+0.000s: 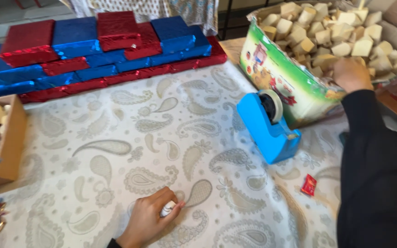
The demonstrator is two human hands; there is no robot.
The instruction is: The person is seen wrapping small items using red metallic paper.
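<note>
Head view: wrapped red and blue boxes point(102, 50) are stacked at the desk's point(116, 138) far edge. The left hand point(148, 218) is clamped on a small white object point(167, 209); the right hand point(352, 73) reaches among tan blocks point(327, 32) in the carton point(276, 78), fingers hidden, grip unclear.

The middle of the tabletop point(129, 151) lies open. At twelve o'clock wrapped boxes point(102, 50) wall it off; at two the carton of blocks point(295, 87) and tape dispenser point(267, 126) block passage; at nine stands a cardboard box point(10, 142).

One tape dispenser point(269, 126), two cardboard boxes point(286, 87).
</note>
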